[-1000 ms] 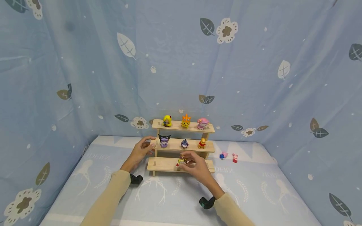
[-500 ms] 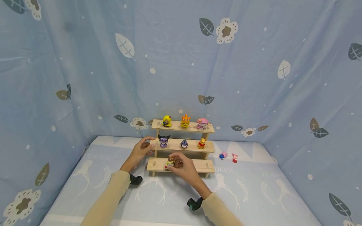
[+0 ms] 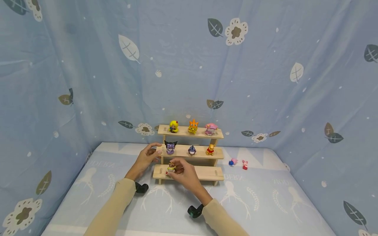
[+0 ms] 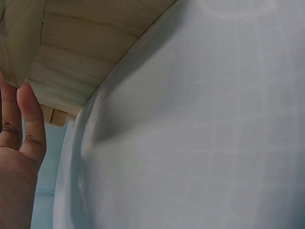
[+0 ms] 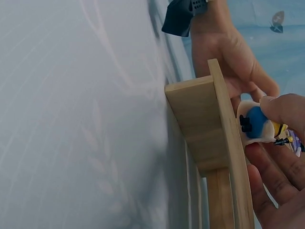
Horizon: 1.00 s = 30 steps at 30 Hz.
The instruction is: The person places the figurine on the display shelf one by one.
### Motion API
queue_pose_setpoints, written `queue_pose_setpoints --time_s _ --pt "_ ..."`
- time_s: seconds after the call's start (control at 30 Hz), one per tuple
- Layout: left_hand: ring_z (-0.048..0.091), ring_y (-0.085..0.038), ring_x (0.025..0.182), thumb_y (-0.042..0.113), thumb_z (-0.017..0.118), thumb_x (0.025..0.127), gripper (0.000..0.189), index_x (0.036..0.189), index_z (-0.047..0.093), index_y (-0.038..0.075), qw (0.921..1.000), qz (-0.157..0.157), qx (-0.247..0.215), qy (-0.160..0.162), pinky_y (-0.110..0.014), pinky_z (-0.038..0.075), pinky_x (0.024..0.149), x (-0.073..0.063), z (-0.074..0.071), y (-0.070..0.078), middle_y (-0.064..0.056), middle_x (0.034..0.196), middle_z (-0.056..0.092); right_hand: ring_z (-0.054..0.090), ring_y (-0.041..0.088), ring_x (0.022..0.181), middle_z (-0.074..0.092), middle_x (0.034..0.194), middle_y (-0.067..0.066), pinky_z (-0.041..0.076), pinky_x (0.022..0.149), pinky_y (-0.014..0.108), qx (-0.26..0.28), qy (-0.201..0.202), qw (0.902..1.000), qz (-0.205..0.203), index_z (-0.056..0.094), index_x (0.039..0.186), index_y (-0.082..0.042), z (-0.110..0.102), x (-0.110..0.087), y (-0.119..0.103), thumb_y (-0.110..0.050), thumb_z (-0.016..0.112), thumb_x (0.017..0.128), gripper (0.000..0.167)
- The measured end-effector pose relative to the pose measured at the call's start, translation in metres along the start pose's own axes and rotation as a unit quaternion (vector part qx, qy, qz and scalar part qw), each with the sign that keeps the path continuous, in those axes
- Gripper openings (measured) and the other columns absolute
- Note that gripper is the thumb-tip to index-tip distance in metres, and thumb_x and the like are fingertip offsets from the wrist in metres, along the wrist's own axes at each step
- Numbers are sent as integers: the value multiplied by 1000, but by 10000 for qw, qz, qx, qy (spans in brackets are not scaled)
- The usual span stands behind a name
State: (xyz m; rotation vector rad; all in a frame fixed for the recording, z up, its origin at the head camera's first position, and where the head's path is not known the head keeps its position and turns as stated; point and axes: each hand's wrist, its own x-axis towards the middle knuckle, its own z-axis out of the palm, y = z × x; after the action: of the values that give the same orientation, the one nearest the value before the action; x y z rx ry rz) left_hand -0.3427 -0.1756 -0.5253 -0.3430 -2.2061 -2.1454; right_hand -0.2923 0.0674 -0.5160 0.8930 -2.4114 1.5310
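Observation:
A three-tier wooden display shelf stands on the cloth-covered table. My left hand grips the left end of its middle tier; in the left wrist view the fingers meet the board's edge. Between the thumb and fingers of my right hand is a small minion figurine, yellow and blue with black feet. It is upright at the left part of the bottom tier, and whether its base touches the board is hard to tell.
The top tier carries a yellow-haired figurine, an orange spiky one and a pink one. On the middle tier are purple, dark blue and red-and-yellow figurines. Two pink figurines lie on the table at right.
My right hand has carried the minion figurine leftward along the bottom tier, from right of its middle to near its left end. The left hand has stayed on the middle tier.

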Motion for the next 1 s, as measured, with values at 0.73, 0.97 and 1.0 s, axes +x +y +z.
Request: queue_pose_setpoints --time_s 0.73,0.97,1.0 --pt "69 -29 96 24 67 103 48 146 51 9 9998 -218 2 -46 -62 52 92 0 0 4 -13 108 65 65 9 94 69 118 -6 58 81 29 -49 -110 9994 327 64 130 -19 2 2 -3 -21 87 86 49" --pt "69 -30 97 35 71 100 50 143 54 17 9999 -121 11 29 -50 57 87 -1 0 1 -15 109 64 68 18 101 68 121 -3 58 86 37 263 -230 9990 282 63 134 -17 -17 -5 -2 -23 84 89 50" --pt "69 -30 97 36 72 99 50 143 55 17 9999 -104 17 44 -49 58 86 -1 0 1 -16 109 64 68 19 100 68 120 -2 58 86 38 242 -203 9992 261 64 133 -17 -20 -6 -2 -22 84 90 48"
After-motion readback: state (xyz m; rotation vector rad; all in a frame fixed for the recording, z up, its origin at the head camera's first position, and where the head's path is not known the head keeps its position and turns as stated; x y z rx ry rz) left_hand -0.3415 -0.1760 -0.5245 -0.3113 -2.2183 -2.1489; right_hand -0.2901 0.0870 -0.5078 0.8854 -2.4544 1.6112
